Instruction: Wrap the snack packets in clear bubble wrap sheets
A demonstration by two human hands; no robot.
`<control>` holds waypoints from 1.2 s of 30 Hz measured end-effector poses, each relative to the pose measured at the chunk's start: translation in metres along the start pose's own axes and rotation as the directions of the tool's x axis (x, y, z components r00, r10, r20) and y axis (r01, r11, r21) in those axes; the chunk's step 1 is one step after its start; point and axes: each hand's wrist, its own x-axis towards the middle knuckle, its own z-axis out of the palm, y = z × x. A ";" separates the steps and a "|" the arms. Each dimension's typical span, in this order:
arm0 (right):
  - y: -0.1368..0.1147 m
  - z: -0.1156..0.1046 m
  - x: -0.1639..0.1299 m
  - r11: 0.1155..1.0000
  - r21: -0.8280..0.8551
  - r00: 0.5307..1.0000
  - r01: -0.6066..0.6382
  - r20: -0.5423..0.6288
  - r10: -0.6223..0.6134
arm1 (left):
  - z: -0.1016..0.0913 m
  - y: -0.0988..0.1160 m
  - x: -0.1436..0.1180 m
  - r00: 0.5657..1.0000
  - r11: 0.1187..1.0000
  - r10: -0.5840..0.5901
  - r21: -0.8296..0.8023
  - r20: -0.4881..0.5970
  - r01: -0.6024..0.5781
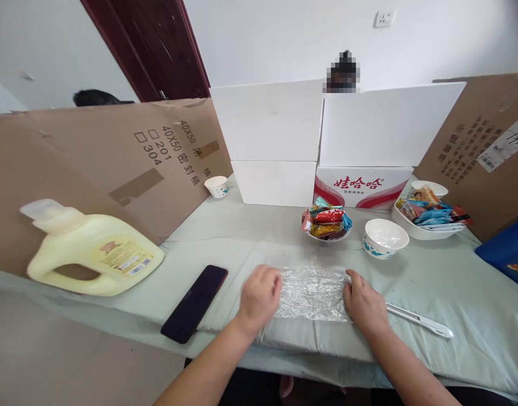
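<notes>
Clear crinkled plastic film (312,296): rectangular, lying on the pale green cloth-covered surface (270,234), between the two hands; wrinkles noted throughout.
Left hand (259,290): at the film's 9 o'clock edge; fingers curled, judged to be grasping that edge.
Right hand (364,301): at the 3 o'clock edge; fingers bent and touching the film. Cannot tell whether they pinch or only press.
White bowl of bright wrapped packets (328,240): 12 o'clock of the film, apart from it.
White bowl with blue-green pattern (380,248): 2 o'clock.
Black flat phone (195,303): 9 o'clock, beyond the left hand.
Slim white tool (424,322): between 3 and 4 o'clock, beside the right wrist.
Handling: even, gentle tension at both edges is advised; uneven pulling could skew or tear thin film. Smoothing from middle outward should suit.
</notes>
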 end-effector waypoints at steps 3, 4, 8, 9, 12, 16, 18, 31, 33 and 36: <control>-0.002 0.000 0.000 1.000 -0.003 1.000 0.006 0.013 -0.006 | 0.020 0.028 -0.005 0.939 0.959 0.274 -0.138 0.207 -0.249; -0.003 0.000 0.000 1.000 0.000 1.000 0.007 0.019 -0.007 | 0.028 0.032 -0.006 0.916 0.956 0.291 -0.132 0.275 -0.264; -0.001 -0.001 0.000 0.999 0.024 0.999 0.022 0.036 -0.023 | 0.048 0.030 -0.008 0.849 0.977 0.200 -0.036 0.490 -0.209; 0.001 -0.002 0.001 1.000 0.023 0.999 0.007 0.035 -0.008 | 0.049 0.028 -0.008 0.834 0.980 0.183 -0.029 0.521 -0.197; 0.011 -0.011 0.004 0.996 -0.008 0.996 -0.089 -0.027 0.089 | 0.050 0.022 -0.009 0.814 0.983 0.167 -0.026 0.556 -0.183; 0.008 -0.025 0.007 1.000 0.000 0.987 -0.023 -0.161 0.022 | 0.049 0.022 -0.010 0.810 0.981 0.175 -0.034 0.559 -0.189; -0.005 -0.025 0.007 0.977 0.038 0.975 0.208 -0.092 -0.204 | 0.048 0.024 -0.010 0.811 0.983 0.168 -0.031 0.560 -0.182; -0.028 -0.014 0.001 0.958 0.136 0.890 0.254 0.355 -0.286 | 0.020 -0.037 -0.017 0.862 0.948 -0.269 0.276 0.430 0.158; -0.028 -0.016 0.001 0.960 0.149 0.889 0.237 0.365 -0.276 | 0.011 -0.049 -0.024 0.906 0.944 -0.266 0.277 0.328 0.177; -0.023 -0.018 0.004 0.949 0.225 0.885 0.223 0.361 -0.293 | -0.003 -0.046 -0.031 0.968 0.990 -0.070 0.135 0.240 0.038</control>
